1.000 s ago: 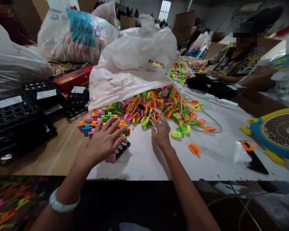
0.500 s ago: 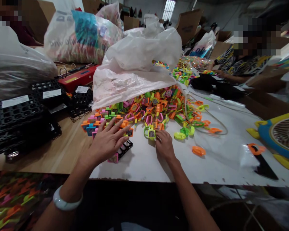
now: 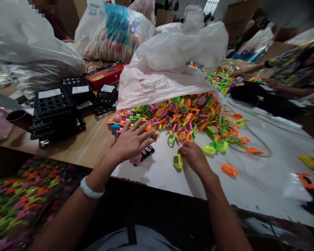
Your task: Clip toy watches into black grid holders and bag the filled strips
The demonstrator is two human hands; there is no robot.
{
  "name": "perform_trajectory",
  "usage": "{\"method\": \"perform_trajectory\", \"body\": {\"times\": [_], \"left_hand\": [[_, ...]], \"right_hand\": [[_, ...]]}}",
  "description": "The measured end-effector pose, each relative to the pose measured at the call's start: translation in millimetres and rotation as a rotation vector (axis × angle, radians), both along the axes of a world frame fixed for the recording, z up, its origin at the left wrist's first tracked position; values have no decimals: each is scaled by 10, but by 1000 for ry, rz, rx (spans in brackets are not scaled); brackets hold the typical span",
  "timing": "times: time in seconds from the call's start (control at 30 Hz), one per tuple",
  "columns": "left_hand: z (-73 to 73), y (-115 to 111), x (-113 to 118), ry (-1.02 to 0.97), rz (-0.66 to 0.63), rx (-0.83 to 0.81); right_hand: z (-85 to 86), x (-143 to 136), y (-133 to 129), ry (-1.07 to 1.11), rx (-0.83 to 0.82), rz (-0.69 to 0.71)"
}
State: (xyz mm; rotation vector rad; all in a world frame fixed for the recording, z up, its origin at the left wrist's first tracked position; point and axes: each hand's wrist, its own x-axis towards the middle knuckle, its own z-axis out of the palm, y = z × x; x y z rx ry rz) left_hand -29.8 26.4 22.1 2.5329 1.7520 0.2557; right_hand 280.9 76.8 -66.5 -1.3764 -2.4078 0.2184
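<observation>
My left hand [image 3: 133, 142], palm down with fingers spread, rests over a black tray [image 3: 148, 152] filled with colourful toy watches. A pink watch [image 3: 135, 160] shows beside the wrist side of that hand. My right hand [image 3: 195, 157] has its fingers closed at the upper edge of a yellow-green toy watch [image 3: 177, 161]. Its fingertips touch the watch, which is near the table top. Behind both hands a heap of mixed toy watches [image 3: 183, 111] spills from a large white plastic bag [image 3: 157, 76].
Stacked black trays [image 3: 53, 111] and a red box [image 3: 106, 76] stand at the left. Loose orange [image 3: 229, 170] and yellow [image 3: 208, 150] watches lie to the right, near a curved cord [image 3: 269, 148]. Another person's patterned sleeve [image 3: 285, 66] shows at the far right.
The view has swung right to left, so the scene sits further right. My right hand has moved the yellow-green watch nearer the front edge. My left hand remains spread on the tray.
</observation>
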Motion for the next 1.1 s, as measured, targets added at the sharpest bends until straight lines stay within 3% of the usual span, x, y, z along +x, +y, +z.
{"method": "perform_trajectory", "body": {"times": [0.1, 0.2, 0.3, 0.37, 0.43, 0.57, 0.77, 0.87, 1.03, 1.1], "left_hand": [[36, -29, 26, -6, 27, -26], [51, -86, 63, -8, 64, -16], [22, -138, 76, 0, 67, 13], [-3, -154, 65, 9, 60, 20], [-18, -157, 47, 7, 59, 18], [-18, -150, 25, -12, 59, 16], [-18, -143, 27, -40, 56, 7], [-32, -138, 37, -37, 57, 12], [-65, -138, 51, -23, 77, 63], [-69, -142, 49, -18, 74, 64]], "right_hand": [[15, -60, -205, 254, -102, -111], [26, -419, -418, 618, -409, -216], [-14, -955, -573, 935, -728, -112], [-64, -1268, -637, 1032, -831, -28], [-119, -1470, -679, 1052, -861, -41], [-207, -1553, -731, 948, -794, -148], [-229, -1558, -726, 562, -454, -8], [-231, -1623, -713, 382, -390, 32], [-179, -1435, -565, 468, -381, 203], [-123, -1217, -372, 542, -287, 108]]}}
